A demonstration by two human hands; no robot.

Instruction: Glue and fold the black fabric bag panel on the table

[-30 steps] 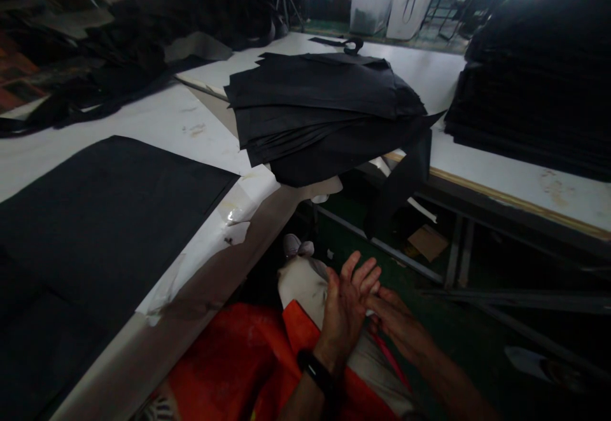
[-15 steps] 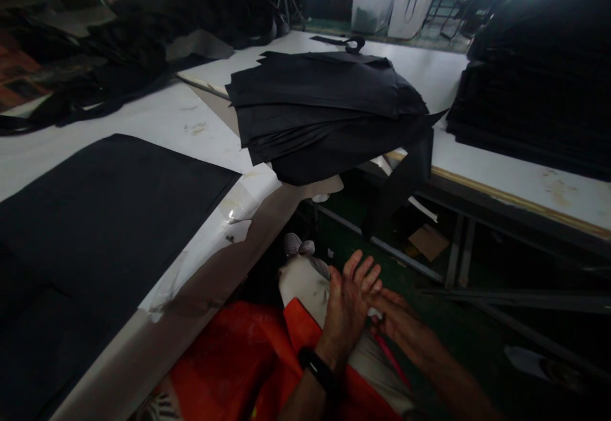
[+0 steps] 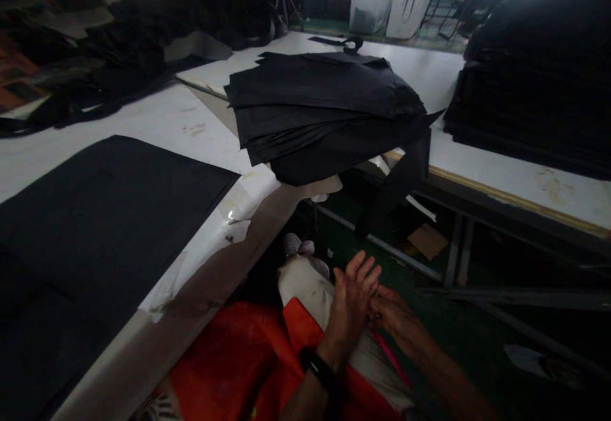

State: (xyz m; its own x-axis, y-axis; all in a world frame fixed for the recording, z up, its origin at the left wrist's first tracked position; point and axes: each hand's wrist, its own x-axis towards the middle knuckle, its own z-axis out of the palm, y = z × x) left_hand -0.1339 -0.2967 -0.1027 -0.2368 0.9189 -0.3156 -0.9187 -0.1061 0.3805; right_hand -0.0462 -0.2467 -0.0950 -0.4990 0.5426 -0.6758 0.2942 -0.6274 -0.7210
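Observation:
My left hand (image 3: 351,300), with a black band on its wrist, is raised over my lap, palm turned toward my right hand, fingers apart and nothing seen in it. Against its palm side, my right hand (image 3: 391,316) has its fingers curled together. A pink strip-like item (image 3: 391,357) extends down from beneath my right hand; whether the fingers grip it is unclear. Black fabric pieces (image 3: 315,90) lie fanned out across the tables ahead. Another flat black piece (image 3: 119,217) covers the near left table.
A tall black stack (image 3: 529,103) stands on the right table (image 3: 525,182). A black panel (image 3: 401,179) hangs over the edge. Metal bars run below. Two white bins (image 3: 372,4) stand behind, and cardboard (image 3: 428,241) lies on the floor.
My right hand's fingers have curled in closer against my left palm, and a small white patch between the hands no longer shows. The view has shifted slightly.

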